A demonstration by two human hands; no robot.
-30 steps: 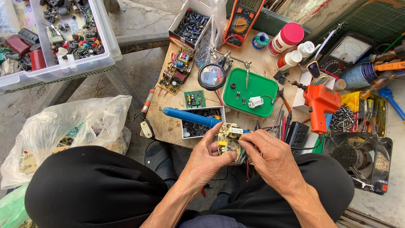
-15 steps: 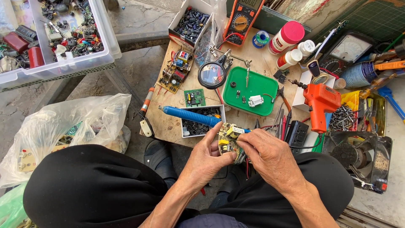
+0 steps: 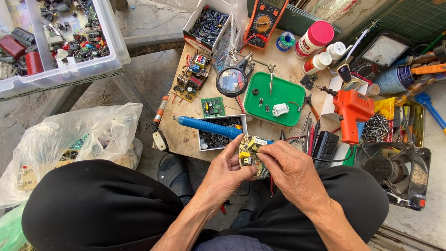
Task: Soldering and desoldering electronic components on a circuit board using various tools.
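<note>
My left hand (image 3: 226,171) grips a small circuit board (image 3: 249,152) with yellow parts, held over my lap at the near edge of the wooden board (image 3: 181,135). My right hand (image 3: 290,168) closes on the same circuit board from the right, fingers pinched at its top edge, where a bit of blue shows. Just beyond my hands lies a blue desoldering pump (image 3: 206,126) across a small white box (image 3: 218,135) of dark parts.
A green tray (image 3: 274,95) with a magnifier stand (image 3: 231,80), an orange soldering gun (image 3: 351,111), two multimeters (image 3: 264,21), bottles (image 3: 315,39), loose circuit boards (image 3: 190,79), a fan (image 3: 392,169), a bin of parts (image 3: 65,37) and a plastic bag (image 3: 69,139) surround me.
Both hands stay on the circuit board; they shift slightly as the fingers work on it. Nothing else has moved.
</note>
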